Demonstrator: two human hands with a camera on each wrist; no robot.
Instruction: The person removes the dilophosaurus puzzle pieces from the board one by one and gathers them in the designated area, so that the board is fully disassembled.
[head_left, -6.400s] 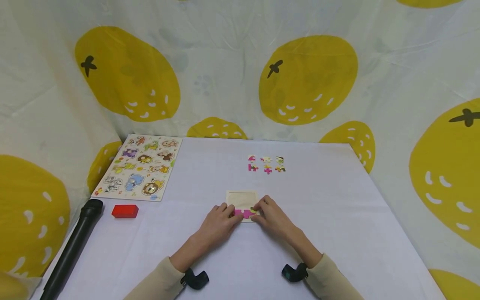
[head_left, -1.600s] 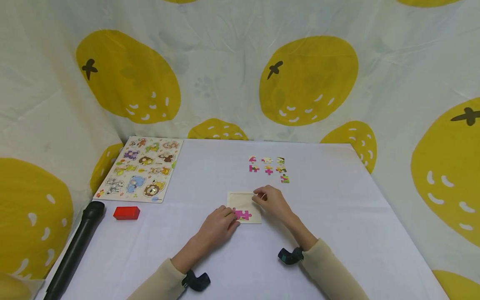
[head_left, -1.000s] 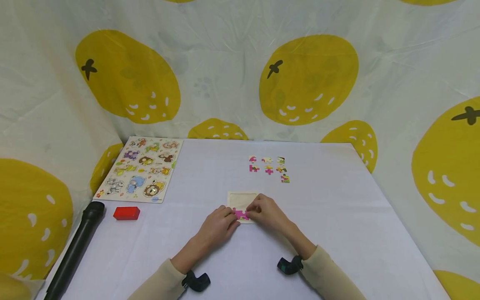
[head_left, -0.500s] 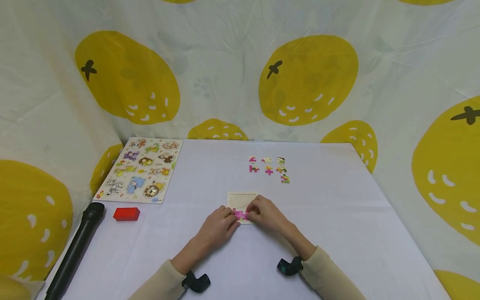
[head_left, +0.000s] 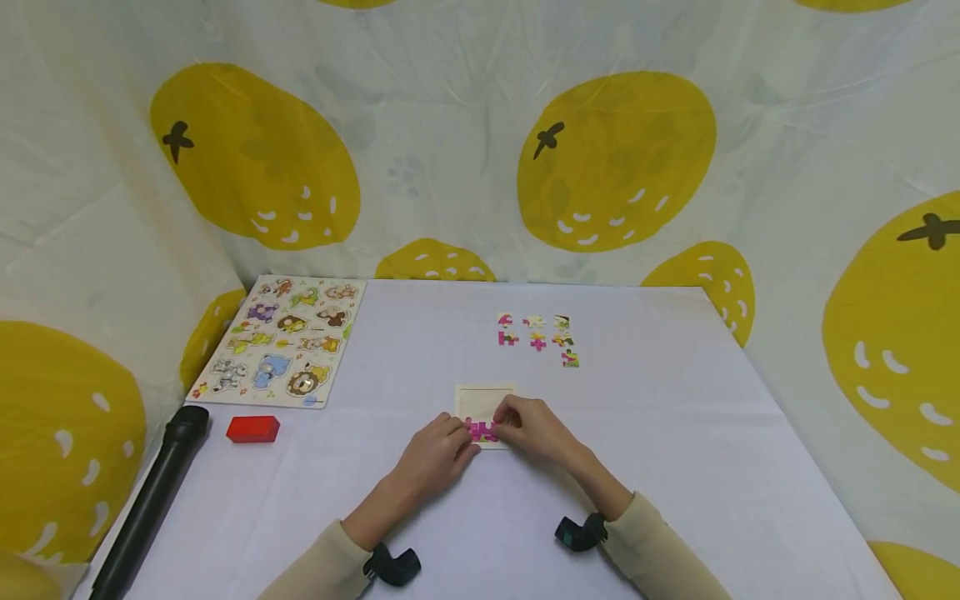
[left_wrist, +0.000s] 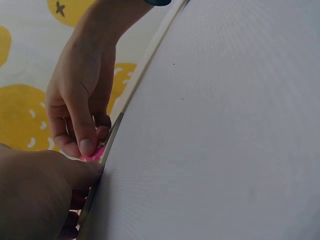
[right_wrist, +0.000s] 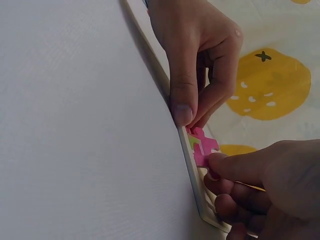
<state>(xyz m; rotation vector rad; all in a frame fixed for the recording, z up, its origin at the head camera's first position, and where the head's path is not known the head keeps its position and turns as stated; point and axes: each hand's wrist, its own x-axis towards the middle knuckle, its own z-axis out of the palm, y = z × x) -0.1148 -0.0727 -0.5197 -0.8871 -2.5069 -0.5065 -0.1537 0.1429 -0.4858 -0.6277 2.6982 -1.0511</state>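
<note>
A small pale wooden puzzle tray (head_left: 483,397) lies in front of me, with pink jigsaw pieces (head_left: 482,430) along its near side. My left hand (head_left: 437,450) holds the tray's near left corner, its thumb on the edge. From the right, my right hand (head_left: 534,427) pinches a pink jigsaw piece (right_wrist: 204,146) between thumb and finger; in the right wrist view this piece sits beside the left fingertips, inside the tray. In the left wrist view the left hand (left_wrist: 40,192) covers most of the tray, and only a bit of pink shows under the right fingers.
Beyond the tray, several loose jigsaw pieces (head_left: 537,342) lie in rows. An animal puzzle board (head_left: 279,340) is at the back left. Nearer are a red block (head_left: 252,429) and a long black tube-like object (head_left: 153,500). A fruit-print curtain (head_left: 442,167) surrounds the table.
Since the earliest frame, a green-and-pink corner piece has come to lie with the loose pieces. My right hand then moved down-left to the pink piece; the left hand stays at the tray.
</note>
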